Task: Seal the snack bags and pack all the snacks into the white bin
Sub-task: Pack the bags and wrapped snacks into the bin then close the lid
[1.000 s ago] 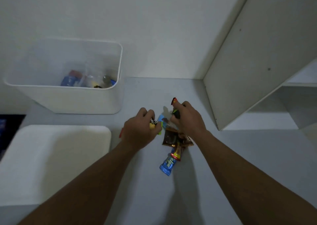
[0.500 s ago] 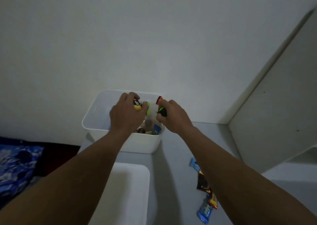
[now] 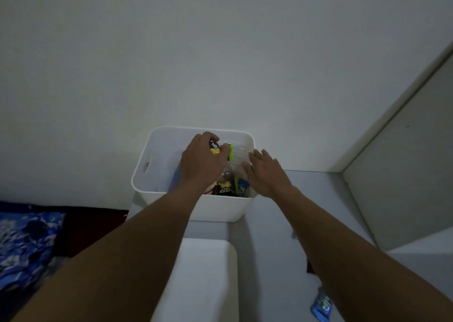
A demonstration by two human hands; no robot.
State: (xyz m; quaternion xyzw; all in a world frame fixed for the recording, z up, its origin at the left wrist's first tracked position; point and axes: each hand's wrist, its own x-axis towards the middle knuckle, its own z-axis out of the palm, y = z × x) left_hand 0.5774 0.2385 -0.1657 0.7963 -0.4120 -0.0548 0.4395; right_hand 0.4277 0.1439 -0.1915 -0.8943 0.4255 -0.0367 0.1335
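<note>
Two hands reach over the white bin (image 3: 220, 210). The left hand (image 3: 203, 161) has its fingers curled round a small snack packet (image 3: 217, 149) (black, yellow and green) and holds it above the inside of the bin. The right hand (image 3: 266, 172) is flat with straight fingers and holds nothing. It hovers over the bin's rim at 3 o'clock, with its fingertips close to a clear bag (image 3: 237, 153) that sits in the bin.

Under the hands, more snacks lie in the bin: a black packet (image 3: 224, 191) with white letters at 6 o'clock inside, and a blue packet (image 3: 243, 188) just beside it.

The bin stands on a grey table (image 3: 257, 260), pushed up near the wall. Some snacks lie out on the table. At 5 o'clock from the bin, well apart from it, lies a shiny blue wrapper (image 3: 321, 305). A dark packet (image 3: 309, 269) peeks out from behind the right arm — most of it is hidden.

At 6 o'clock from the bin lies a flat white slab (image 3: 206, 285) with round corners. At 8 o'clock, off the table, is a blue patterned cloth (image 3: 24, 243). At 3 o'clock stands a tall pale panel (image 3: 404, 186).
</note>
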